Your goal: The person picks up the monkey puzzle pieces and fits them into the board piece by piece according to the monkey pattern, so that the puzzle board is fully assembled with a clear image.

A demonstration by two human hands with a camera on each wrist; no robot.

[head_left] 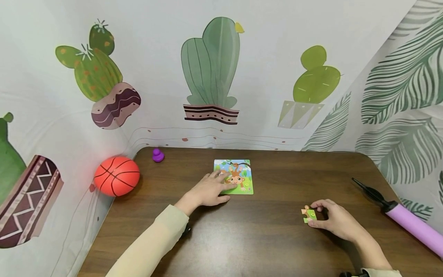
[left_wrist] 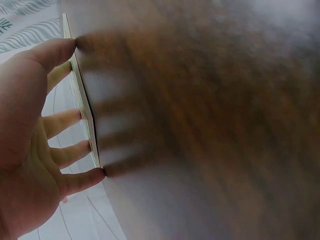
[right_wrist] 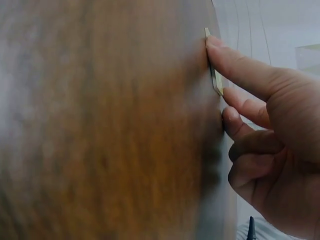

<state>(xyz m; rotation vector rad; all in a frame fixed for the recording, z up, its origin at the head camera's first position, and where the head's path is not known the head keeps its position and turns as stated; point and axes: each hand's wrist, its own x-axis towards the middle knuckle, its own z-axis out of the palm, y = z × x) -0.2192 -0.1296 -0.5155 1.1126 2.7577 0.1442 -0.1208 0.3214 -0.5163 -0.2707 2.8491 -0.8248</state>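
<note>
A square monkey jigsaw puzzle (head_left: 245,188) lies at the middle of the table, showing a monkey on a branch over green and blue. My left hand (head_left: 209,189) rests on its left part with fingers spread and covers some of the picture. Edge-on in the left wrist view, the thin puzzle (left_wrist: 86,105) has several fingertips on it. Off to the right, my right hand (head_left: 337,219) pinches a small jigsaw piece (head_left: 312,215), green and orange, between thumb and index finger. The right wrist view gives the piece (right_wrist: 215,77) edge-on, close over the tabletop, the other fingers curled.
A red basketball (head_left: 117,176) sits by the table's left edge. Near the back left corner stands a small purple toy (head_left: 158,155). A pink hand pump (head_left: 412,225) with a black nozzle lies along the right edge. Cactus-print cloth (head_left: 263,77) hangs behind the brown table (head_left: 242,238).
</note>
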